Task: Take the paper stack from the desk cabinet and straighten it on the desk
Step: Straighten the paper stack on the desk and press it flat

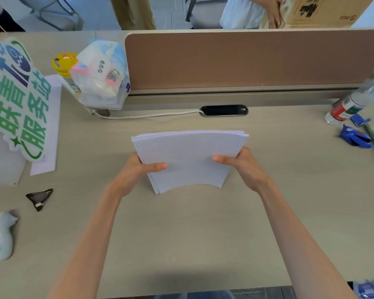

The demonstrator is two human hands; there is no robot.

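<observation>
You are at the straightening step: the paper stack is out of the cabinet and stands upright on its lower edge in the middle of the surface. Your left hand and right hand each hold a grip closed on a side edge, thumbs across the front sheet. The sheets fan slightly at the top and lower left corners, so next you likely need to loosen your hold and tap the lower edge down until the edges line up.

Readable writing: the cardboard box behind the divider reads "PICO", upside down. The sign at left carries large green Chinese characters.
</observation>
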